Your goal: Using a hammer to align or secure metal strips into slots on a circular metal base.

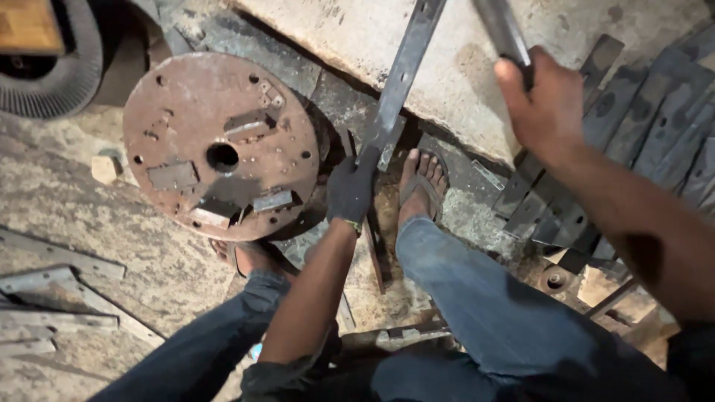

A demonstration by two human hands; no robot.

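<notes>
floor (67, 186): rough, stained concrete, fills left and lower left of frame; dusty workshop, dim light
stone block (462, 74): big pale slab, top centre to upper right, serving as rest for the work
legs (491, 313): blue jeans, squatting, lower centre; sandalled foot (421, 186) at centre against block edge
rusty disc (221, 145): round steel plate, upper left of centre, centre hole, small blocks welded on, lying flat
strip pile (640, 126): dark flat metal pieces stacked at right edge, overlapping
angle pieces (52, 298): grey bars on floor, lower left
flat bar (402, 74): long dark steel strip, centre top, slanting from block down to left hand, lower end by the foot
left hand (351, 186): dark glove, centre, closed round lower end of flat bar, steadying it
right hand (547, 100): bare, upper right, clenched on dark handle (506, 33), raised above bar; head of tool out of frame
progress: bar set on block and held, tool lifted; looks like mid-hammering, no visible bend or cut on bar, share done cannot tell
left to do: judging by pile at right, more strips waiting
</notes>
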